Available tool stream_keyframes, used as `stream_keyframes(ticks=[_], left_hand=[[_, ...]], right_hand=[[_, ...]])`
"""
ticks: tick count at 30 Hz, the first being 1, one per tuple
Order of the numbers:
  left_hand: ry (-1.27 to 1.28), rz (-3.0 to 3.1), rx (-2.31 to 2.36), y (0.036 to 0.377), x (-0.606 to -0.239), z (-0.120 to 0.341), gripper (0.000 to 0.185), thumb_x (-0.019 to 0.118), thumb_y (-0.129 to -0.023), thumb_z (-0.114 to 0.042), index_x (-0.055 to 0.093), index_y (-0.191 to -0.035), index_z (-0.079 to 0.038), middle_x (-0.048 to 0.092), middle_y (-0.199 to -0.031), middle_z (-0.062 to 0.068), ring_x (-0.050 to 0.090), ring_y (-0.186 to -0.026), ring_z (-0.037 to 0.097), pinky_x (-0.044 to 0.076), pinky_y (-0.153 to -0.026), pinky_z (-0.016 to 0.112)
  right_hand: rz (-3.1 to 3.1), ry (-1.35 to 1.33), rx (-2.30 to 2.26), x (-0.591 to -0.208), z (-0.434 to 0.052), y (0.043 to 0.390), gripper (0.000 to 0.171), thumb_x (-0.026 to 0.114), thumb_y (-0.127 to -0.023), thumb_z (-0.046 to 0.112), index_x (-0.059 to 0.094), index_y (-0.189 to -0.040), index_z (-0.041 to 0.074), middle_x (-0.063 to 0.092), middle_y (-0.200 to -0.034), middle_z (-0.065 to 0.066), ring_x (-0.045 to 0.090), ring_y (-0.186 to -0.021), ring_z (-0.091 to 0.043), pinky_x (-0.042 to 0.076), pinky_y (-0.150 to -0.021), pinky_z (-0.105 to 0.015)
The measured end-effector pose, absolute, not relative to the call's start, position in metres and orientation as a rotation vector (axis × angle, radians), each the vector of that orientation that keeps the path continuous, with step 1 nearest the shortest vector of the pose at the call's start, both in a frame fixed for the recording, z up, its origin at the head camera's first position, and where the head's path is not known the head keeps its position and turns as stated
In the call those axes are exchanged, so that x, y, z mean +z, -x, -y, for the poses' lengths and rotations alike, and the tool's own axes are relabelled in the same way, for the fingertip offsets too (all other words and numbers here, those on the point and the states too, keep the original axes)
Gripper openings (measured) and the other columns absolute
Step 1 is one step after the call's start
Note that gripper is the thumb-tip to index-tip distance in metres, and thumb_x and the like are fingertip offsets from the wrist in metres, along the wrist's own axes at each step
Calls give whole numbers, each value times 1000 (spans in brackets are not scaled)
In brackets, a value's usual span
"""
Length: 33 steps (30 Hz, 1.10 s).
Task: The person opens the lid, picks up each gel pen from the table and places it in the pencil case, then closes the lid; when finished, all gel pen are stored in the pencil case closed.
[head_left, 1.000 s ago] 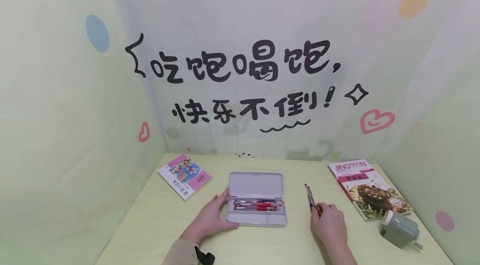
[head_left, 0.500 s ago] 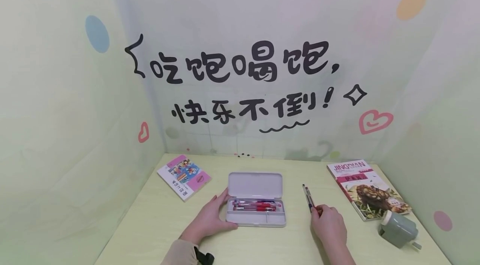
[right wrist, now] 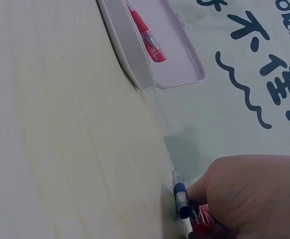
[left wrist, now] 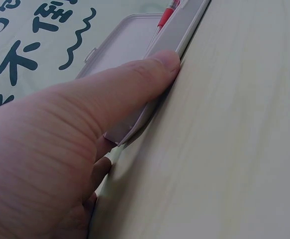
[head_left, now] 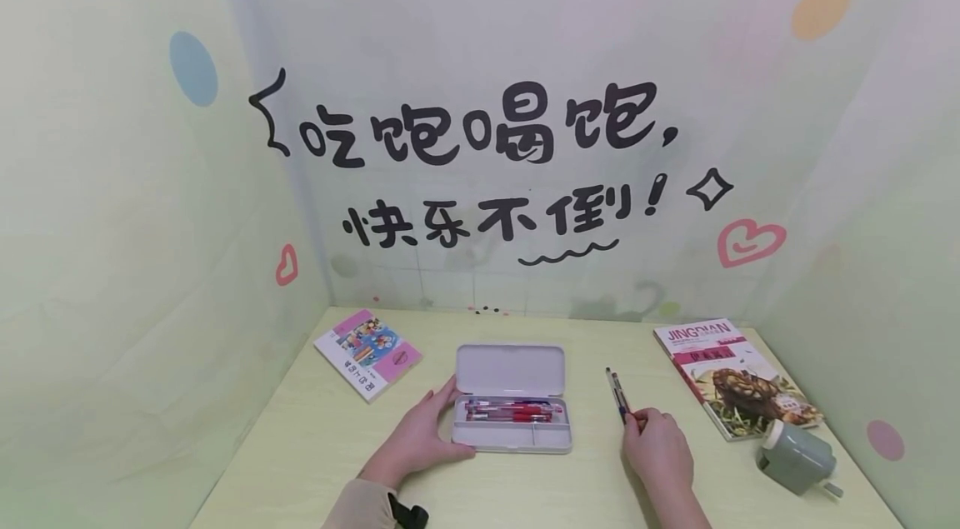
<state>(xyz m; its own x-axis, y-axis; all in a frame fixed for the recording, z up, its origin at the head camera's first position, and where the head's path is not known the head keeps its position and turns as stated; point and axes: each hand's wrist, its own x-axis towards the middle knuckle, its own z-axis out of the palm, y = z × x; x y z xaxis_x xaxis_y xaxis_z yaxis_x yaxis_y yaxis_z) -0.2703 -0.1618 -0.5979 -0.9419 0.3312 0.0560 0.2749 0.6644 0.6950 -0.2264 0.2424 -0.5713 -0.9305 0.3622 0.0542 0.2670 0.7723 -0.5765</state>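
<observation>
An open white pencil case (head_left: 517,439) lies in the middle of the pale green desk, with its lid (head_left: 510,369) folded back and red pens (head_left: 510,410) inside. My left hand (head_left: 450,422) holds the case's left end; the thumb (left wrist: 135,82) presses on the front wall (left wrist: 187,32) and the fingers lie round the left side. To the right of the case, my right hand (head_left: 637,419) pinches the near ends of two or three pens (head_left: 617,391) that lie on the desk. The right wrist view shows a blue-capped pen (right wrist: 181,196) and a red one (right wrist: 202,227) at the fingertips.
A small pink and white book (head_left: 367,352) lies at the back left. A cookbook (head_left: 735,377) lies at the back right, with a grey-green pencil sharpener (head_left: 797,456) in front of it. Decorated walls close the desk on three sides.
My right hand and the pens it pinches have shifted slightly to the left. The left hand and the case have not moved.
</observation>
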Motion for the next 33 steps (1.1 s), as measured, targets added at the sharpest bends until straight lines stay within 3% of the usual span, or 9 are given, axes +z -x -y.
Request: stream_keyframes(ticks=[13,23,27,33], left_hand=[[-503,-2794,1147,269,-598,161,138,98,-69,-62,25,-177,-16,53,-171,-3,33,-161,61,30,-128,81],[-518,-2793,1144,269,-596,162,140,97,-69,-64,24,-176,-13,55,-169,-5,33,-161,60,29,-131,78],[-542,-2800,1135,270,-598,162,140,97,-70,-64,24,-176,-11,56,-168,-6,33,-161,60,28,-132,77],[-540,-2805,1129,271,-599,162,140,96,-70,-65,23,-177,-13,56,-168,-8,33,-162,59,28,-133,76]], right_hand=[[2748,482,859,-573,-241,227,29,62,-106,21,73,-113,-4,66,-103,-23,65,-87,-33,52,-66,-43],[2617,299,909,-568,-225,228,29,62,-107,16,73,-123,-6,66,-117,-28,66,-102,-39,58,-89,-59],[2593,229,946,-564,-215,231,27,63,-109,16,73,-125,-4,66,-120,-26,64,-107,-39,58,-94,-57],[2577,3,866,-565,-190,235,13,71,-104,11,77,-114,6,70,-112,-15,65,-103,-34,58,-91,-55]])
